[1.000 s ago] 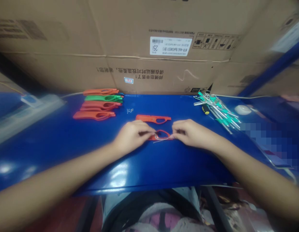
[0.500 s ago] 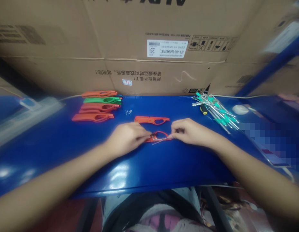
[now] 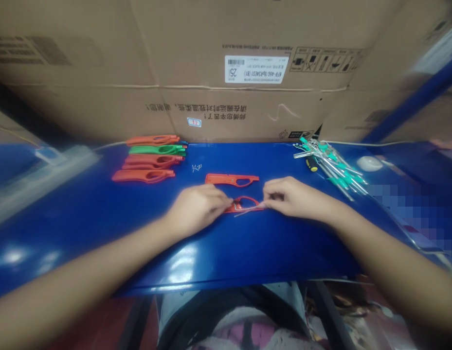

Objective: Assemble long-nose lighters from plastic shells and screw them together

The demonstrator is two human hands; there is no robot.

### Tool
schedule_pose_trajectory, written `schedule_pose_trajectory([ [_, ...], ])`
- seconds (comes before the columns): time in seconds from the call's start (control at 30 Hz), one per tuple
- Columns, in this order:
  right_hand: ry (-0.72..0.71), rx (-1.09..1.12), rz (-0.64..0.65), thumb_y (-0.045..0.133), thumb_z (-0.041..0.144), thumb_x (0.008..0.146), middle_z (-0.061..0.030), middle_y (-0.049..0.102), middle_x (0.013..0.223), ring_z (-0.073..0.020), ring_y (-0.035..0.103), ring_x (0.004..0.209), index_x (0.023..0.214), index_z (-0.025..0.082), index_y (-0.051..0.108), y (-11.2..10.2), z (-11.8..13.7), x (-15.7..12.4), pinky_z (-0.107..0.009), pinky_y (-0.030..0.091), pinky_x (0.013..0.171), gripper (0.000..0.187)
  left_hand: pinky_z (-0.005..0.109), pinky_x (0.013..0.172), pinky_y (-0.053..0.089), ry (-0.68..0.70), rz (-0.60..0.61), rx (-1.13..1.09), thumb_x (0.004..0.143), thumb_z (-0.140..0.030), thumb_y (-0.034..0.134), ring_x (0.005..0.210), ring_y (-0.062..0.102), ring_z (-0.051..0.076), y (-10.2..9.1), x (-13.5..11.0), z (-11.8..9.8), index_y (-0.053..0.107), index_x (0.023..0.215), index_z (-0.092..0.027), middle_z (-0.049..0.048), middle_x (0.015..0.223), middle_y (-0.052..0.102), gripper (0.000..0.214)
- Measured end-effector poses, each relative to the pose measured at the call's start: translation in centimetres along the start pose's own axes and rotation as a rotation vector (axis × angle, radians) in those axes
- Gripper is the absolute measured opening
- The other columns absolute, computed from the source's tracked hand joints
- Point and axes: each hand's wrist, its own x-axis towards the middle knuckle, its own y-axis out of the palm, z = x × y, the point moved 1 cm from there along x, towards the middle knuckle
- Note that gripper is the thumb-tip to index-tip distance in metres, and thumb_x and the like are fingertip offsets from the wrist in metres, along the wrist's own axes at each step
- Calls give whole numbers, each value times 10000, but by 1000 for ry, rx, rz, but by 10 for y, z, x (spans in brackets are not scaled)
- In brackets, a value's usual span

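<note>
An orange plastic handle piece (image 3: 245,203) lies flat on the blue table (image 3: 101,214) between my hands. My left hand (image 3: 196,207) is closed, its fingertips pinched on the piece's left end. My right hand (image 3: 293,197) is closed too, pinching a thin metal wire (image 3: 247,210) at the piece's right end. A second orange handle piece (image 3: 231,180) rests just behind them, untouched.
Several orange and one green handle pieces (image 3: 151,158) lie in a row at the back left. A pile of metal rods with green ends (image 3: 331,165) and a yellow-black screwdriver (image 3: 311,164) sits at the back right. Large cardboard boxes (image 3: 226,73) wall the far edge.
Both hands stay pinched on the orange piece and wire with only slight finger shifts. The view has swayed a little.
</note>
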Motion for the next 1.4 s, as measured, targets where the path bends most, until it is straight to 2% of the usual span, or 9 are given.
schedule_pose_trajectory([
  [0.2,-23,-2,14,617,233,905,-9,599,728,-125,513,651,676,181,553,0,-1,-1,-254,358,611,243,309,806,571,-27,-5,-55,987,-252,588,892,720,176,3,2,0,794,977,-208,33,1010,791,210],
  [0.43,-32,-19,17,618,232,912,-4,592,719,-122,510,642,687,180,564,0,-2,0,-251,359,607,237,319,817,568,-3,24,-9,994,-250,566,909,717,184,1,4,1,789,1000,-212,42,1027,787,226],
  [0.6,-27,-36,20,617,227,911,-9,605,733,-122,514,653,685,178,565,-2,-2,-1,-250,359,617,237,337,880,561,112,152,47,1008,-283,529,1003,701,207,-13,5,0,758,1131,-224,62,1122,758,266],
  [0.77,-35,-28,27,621,241,913,-15,605,748,-124,513,654,713,178,594,-4,-1,-3,-251,363,613,212,313,848,561,126,232,52,980,-311,571,975,684,208,-19,4,-1,723,1201,-207,91,1102,714,288],
  [0.87,-67,-22,-20,642,263,910,-34,619,859,-120,512,659,848,177,655,-3,1,-3,-252,391,624,107,327,875,560,95,203,-28,981,-269,571,992,678,205,-13,3,-1,713,1201,-197,94,1124,708,272],
  [0.97,-95,-35,-74,600,261,947,-59,637,965,-135,563,734,936,184,685,4,3,-1,-264,430,688,115,360,910,560,32,153,-134,971,-256,592,1022,671,215,-5,3,-1,696,1229,-181,102,1142,711,287],
  [1.1,-106,-63,-82,569,241,972,-60,674,960,-174,626,854,927,190,707,15,6,3,-290,450,764,153,394,951,551,-64,95,-225,937,-237,650,1044,664,225,2,3,-1,646,1321,-170,106,1142,711,390],
  [1.23,-110,-51,-117,582,219,961,-61,696,921,-174,637,835,896,177,710,22,6,6,-291,459,761,150,394,945,552,-144,71,-296,900,-237,706,1011,669,220,5,3,-2,679,1282,-193,86,1081,722,385],
  [1.4,-86,-53,-147,608,195,938,-61,717,923,-167,651,810,864,170,724,22,6,5,-285,465,747,140,395,942,551,-157,60,-328,892,-242,721,1001,669,220,6,4,-3,699,1255,-198,85,1069,722,366],
])
